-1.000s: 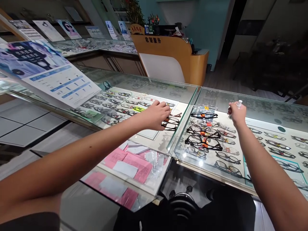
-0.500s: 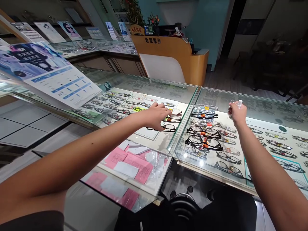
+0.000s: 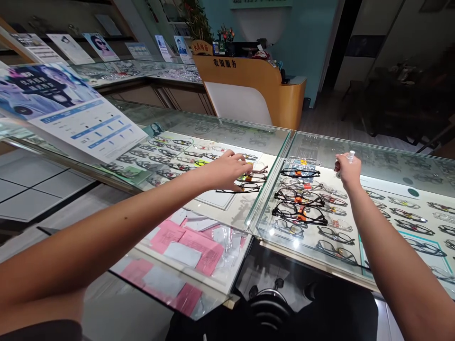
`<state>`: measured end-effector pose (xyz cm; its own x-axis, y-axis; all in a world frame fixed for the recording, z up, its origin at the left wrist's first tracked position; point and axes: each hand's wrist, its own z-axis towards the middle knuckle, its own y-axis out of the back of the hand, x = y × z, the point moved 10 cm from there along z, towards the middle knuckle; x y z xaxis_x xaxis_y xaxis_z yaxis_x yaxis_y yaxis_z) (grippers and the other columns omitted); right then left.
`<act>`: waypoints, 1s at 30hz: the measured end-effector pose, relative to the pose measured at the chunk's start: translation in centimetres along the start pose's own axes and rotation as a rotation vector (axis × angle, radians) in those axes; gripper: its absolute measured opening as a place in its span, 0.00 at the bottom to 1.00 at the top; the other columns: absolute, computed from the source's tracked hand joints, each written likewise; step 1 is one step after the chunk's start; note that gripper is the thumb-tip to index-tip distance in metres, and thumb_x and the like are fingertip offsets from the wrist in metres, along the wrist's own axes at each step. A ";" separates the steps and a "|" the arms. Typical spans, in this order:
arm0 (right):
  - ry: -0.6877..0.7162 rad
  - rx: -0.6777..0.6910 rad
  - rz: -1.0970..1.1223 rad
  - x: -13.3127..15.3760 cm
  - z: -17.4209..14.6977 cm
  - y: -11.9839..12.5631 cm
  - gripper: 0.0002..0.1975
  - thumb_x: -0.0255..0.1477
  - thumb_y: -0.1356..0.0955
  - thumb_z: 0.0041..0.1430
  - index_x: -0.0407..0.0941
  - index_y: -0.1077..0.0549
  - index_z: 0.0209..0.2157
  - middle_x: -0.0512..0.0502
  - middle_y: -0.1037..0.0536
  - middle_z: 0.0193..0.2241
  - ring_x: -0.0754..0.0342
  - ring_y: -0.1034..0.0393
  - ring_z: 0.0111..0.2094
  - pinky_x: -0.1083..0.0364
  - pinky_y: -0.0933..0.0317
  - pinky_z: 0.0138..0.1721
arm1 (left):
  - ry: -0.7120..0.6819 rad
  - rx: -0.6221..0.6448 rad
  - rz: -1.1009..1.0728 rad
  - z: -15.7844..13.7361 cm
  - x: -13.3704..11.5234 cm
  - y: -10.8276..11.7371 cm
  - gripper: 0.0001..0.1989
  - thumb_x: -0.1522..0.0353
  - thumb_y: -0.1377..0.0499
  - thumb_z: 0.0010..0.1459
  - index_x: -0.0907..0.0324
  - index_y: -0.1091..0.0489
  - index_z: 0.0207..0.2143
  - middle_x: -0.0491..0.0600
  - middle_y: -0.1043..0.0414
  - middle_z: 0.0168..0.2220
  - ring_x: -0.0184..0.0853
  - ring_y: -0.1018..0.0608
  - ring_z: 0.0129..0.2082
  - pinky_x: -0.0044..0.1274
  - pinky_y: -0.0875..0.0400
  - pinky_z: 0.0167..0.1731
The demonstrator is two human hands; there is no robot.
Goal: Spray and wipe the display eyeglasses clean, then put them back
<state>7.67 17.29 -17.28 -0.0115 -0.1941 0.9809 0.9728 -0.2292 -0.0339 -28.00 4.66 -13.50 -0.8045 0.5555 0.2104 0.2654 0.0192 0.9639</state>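
Two bare hands reach over the glass display counter (image 3: 220, 125). The left hand (image 3: 227, 171) lies with fingers curled on a dark pair of glasses (image 3: 245, 187), which sits just under and beyond its fingertips among other frames. The right hand (image 3: 346, 170), well apart to the right, is closed around a small white spray bottle (image 3: 350, 156), nozzle poking above the fist.

An orange reception desk (image 3: 259, 80) with a white front panel stands at twelve o'clock before a teal wall (image 3: 302, 38), a potted plant (image 3: 195, 21) on its left end. At ten o'clock a printed poster (image 3: 71, 111) leans on glass. Pink slips (image 3: 188, 241) lie at six o'clock on a lower shelf.
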 end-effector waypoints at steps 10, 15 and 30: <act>0.009 0.002 0.000 0.0 0.1 0.0 0.20 0.36 0.24 0.48 0.48 0.39 0.19 0.57 0.38 0.13 0.61 0.42 0.16 0.61 0.42 0.17 | -0.007 -0.075 0.023 -1.0 0.2 0.3 0.17 0.58 0.32 0.61 0.57 0.27 0.47 0.58 0.23 0.59 0.51 0.28 0.59 0.36 0.40 0.53; 0.016 0.002 -0.002 0.0 0.1 0.1 0.21 0.37 0.23 0.47 0.48 0.38 0.19 0.57 0.37 0.13 0.62 0.42 0.16 0.60 0.42 0.17 | 0.001 -0.163 0.031 -1.4 -0.1 0.7 0.12 0.61 0.32 0.61 0.57 0.26 0.42 0.58 0.23 0.55 0.50 0.27 0.56 0.36 0.39 0.52; 0.012 0.001 -0.002 0.0 0.1 0.2 0.21 0.37 0.23 0.47 0.48 0.38 0.20 0.57 0.37 0.14 0.62 0.42 0.16 0.61 0.43 0.17 | 0.058 -0.100 0.012 -1.6 -0.7 -0.4 0.09 0.66 0.41 0.67 0.57 0.25 0.33 0.53 0.21 0.31 0.43 0.20 0.37 0.32 0.37 0.39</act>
<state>7.84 17.33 -17.26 -0.0162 -0.2054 0.9785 0.9729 -0.2288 -0.0320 -28.37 2.91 -13.74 -0.8317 0.5062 0.2282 0.2232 -0.0717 0.9721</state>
